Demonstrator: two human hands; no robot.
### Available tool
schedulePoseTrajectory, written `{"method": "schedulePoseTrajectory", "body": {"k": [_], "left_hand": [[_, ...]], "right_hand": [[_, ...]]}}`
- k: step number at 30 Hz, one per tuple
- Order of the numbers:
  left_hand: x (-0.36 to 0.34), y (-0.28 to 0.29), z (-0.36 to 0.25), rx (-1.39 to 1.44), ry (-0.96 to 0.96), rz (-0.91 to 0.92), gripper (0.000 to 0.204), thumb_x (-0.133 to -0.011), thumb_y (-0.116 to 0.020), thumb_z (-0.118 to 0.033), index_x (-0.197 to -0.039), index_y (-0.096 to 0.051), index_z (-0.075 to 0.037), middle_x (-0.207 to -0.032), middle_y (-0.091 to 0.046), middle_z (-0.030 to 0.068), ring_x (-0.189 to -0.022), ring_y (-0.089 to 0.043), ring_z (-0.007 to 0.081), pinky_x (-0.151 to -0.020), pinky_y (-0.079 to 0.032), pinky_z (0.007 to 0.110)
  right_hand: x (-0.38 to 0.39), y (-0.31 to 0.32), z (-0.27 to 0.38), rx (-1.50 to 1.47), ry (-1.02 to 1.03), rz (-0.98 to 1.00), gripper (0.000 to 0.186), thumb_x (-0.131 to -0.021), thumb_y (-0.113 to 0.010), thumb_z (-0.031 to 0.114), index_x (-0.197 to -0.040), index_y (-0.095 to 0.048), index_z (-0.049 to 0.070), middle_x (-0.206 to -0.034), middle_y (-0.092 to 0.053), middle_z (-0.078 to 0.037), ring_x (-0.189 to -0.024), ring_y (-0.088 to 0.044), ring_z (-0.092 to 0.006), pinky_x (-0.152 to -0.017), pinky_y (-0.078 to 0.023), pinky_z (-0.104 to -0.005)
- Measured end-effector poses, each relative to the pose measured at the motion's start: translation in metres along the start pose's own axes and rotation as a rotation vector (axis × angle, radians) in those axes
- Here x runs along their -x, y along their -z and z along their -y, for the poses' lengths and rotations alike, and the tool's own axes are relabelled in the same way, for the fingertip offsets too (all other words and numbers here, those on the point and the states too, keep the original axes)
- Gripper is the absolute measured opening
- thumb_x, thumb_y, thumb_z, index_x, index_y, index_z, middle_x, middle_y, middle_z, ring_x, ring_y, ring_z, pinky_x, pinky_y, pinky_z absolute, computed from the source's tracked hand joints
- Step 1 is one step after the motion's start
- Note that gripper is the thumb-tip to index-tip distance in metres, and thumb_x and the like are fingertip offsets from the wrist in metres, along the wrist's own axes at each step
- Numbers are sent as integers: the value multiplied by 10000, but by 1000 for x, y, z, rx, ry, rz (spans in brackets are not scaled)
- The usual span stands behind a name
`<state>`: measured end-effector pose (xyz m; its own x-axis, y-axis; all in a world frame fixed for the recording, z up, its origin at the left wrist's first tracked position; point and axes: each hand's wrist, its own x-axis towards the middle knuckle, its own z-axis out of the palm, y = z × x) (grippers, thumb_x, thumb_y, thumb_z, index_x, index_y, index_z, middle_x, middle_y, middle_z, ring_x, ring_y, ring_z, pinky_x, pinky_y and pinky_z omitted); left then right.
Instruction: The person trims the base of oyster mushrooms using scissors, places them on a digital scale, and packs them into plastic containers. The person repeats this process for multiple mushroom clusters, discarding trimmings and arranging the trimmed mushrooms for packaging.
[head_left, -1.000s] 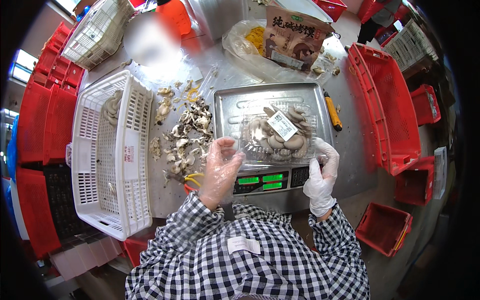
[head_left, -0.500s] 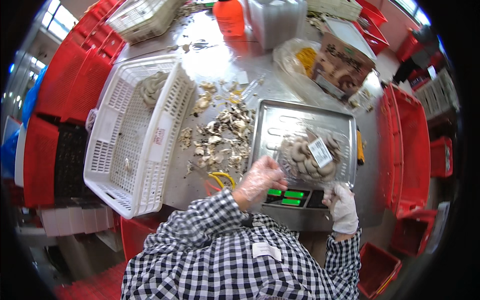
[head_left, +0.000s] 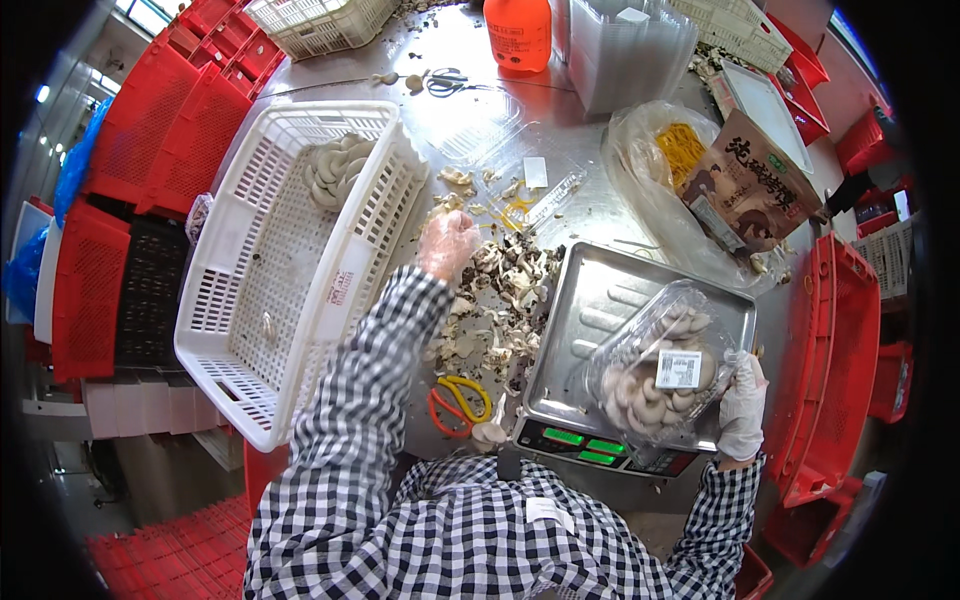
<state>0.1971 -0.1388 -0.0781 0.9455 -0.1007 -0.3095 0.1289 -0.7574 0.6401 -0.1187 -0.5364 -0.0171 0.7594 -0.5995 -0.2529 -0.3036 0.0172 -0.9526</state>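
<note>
Black & white checked shirt w/ long sleeves, cuffs right down to the wrists. Small white tag near the collar at the back. Left hand [head_left: 447,245] in a thin clear disposable glove, right hand [head_left: 742,405] in a white one, both crinkly.

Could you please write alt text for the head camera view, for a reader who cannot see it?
A person's gloved right hand holds a clear clamshell box of mushrooms on a steel scale tray, while the gloved left hand reaches over loose mushroom scraps beside a white plastic crate.
</note>
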Motion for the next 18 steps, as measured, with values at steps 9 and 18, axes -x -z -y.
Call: {"method": "schedulePoseTrajectory", "body": {"k": [9,18], "left_hand": [[-34,9,-15,-501,-174,230,244,-997,-598,-217,-1055,-718,-13,-1042,-716,183,-940,-698,269,-910,-569,408],[-3,66,-24,16,-574,-34,89,-955,-654,-71,-897,-587,-63,-767,-619,27,-665,-567,91,-602,-511,259]], "right_hand": [[-13,-19,44,39,-21,-22,293,-1067,-536,334,-1034,-666,73,-790,-613,25,-664,-538,-44,-592,-432,-209],[25,1,67,60,153,-177,256,-1048,-609,322,-1100,-636,73,-848,-632,40,-675,-535,-22,-605,-464,-194]]}}
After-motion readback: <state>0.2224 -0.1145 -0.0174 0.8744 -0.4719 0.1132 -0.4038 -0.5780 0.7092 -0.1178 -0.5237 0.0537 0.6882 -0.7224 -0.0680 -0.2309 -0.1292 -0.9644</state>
